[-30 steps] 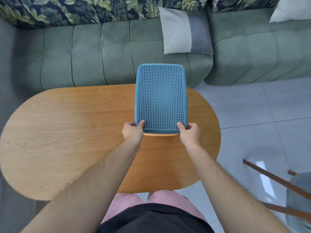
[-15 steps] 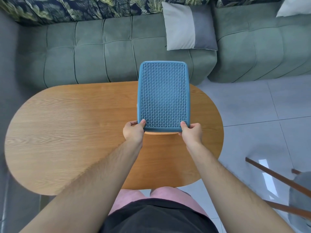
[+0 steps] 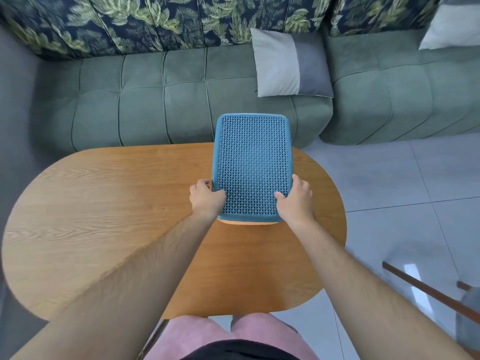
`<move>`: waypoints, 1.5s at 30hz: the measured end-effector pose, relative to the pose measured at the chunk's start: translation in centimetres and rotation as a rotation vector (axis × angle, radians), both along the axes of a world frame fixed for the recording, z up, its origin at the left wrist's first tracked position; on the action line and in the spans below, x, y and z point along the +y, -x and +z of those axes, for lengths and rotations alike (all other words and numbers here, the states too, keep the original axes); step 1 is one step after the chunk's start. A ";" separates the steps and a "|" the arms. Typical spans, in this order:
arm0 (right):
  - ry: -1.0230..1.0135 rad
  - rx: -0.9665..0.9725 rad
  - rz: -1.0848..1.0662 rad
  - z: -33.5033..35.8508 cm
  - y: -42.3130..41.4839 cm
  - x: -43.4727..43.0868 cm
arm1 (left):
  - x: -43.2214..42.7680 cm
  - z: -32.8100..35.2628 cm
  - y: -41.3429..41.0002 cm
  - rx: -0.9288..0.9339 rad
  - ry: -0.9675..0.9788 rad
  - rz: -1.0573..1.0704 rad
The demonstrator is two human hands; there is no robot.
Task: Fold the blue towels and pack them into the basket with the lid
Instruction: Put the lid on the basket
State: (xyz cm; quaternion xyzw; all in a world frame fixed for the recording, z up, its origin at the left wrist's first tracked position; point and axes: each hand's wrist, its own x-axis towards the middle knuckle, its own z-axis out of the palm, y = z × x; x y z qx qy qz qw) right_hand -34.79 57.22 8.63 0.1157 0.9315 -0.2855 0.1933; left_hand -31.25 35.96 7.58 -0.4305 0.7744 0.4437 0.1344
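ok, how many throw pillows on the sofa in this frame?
2. A two-tone grey pillow on the seat behind the blue lid, and a pale pillow at the top right corner, partly cropped. More may lie off frame.

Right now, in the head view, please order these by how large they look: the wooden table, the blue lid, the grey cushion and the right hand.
1. wooden table
2. blue lid, though it is nearer the camera than the cushion, so this rank is unsure
3. grey cushion
4. right hand
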 end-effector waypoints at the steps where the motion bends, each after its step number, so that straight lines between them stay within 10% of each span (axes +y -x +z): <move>1: 0.014 0.000 -0.023 -0.3 0.6 -0.1 | -0.2 -0.2 0.8 0.023 -0.011 0.001; 26: 0.294 0.264 -0.057 -7.3 21.1 -3.6 | -2.9 -4.9 21.0 0.284 0.278 -0.324; 45: -0.439 0.270 0.536 -5.8 5.7 -3.7 | 2.1 -4.6 6.9 0.129 0.747 -0.891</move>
